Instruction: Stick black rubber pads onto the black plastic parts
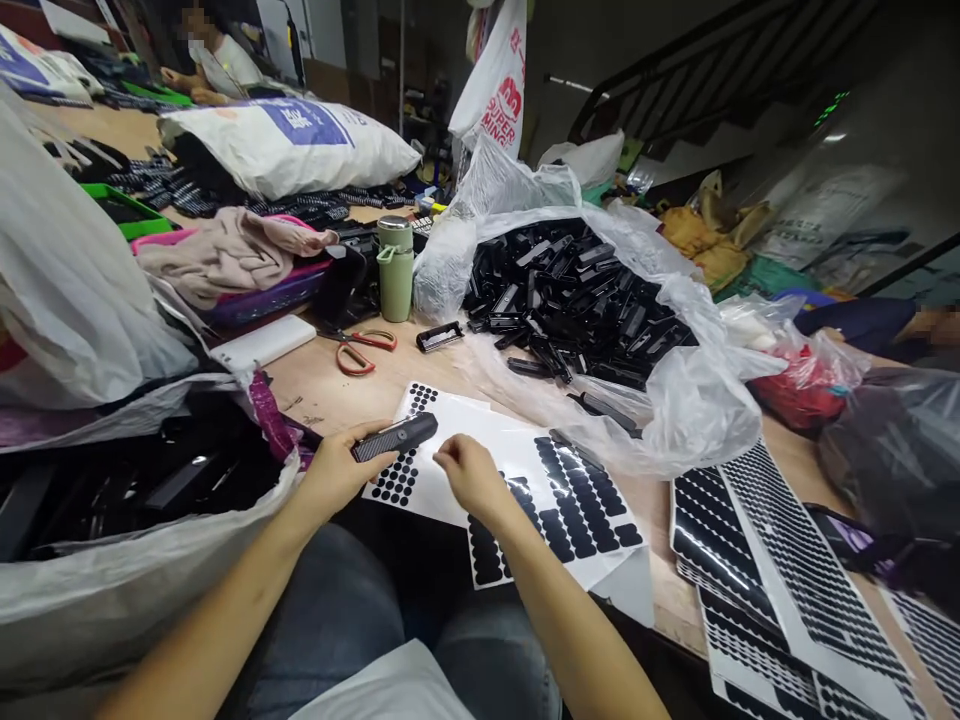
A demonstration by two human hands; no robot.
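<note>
My left hand (339, 468) is closed around a black, elongated plastic casing (397, 437), tilted up to the right, with ribbed texture along its side. Just right of the casing, my right hand (472, 478) has thumb and fingertips pressed together; whatever they pinch is too small or hidden to make out. Beneath both hands lie a white sheet of small round black stickers (395, 482) and a sheet of larger black stickers (574, 510). Beyond them, a clear plastic bag (694, 405) lies open around a heap of similar black casings (570, 290).
Red-handled scissors (356, 355), a single black casing (439, 337) and a green flask (395, 268) stand or lie ahead. More sticker sheets (795, 560) overlap at right. A white sack (225, 520) of black parts is at left. Another person (225, 65) sits far left.
</note>
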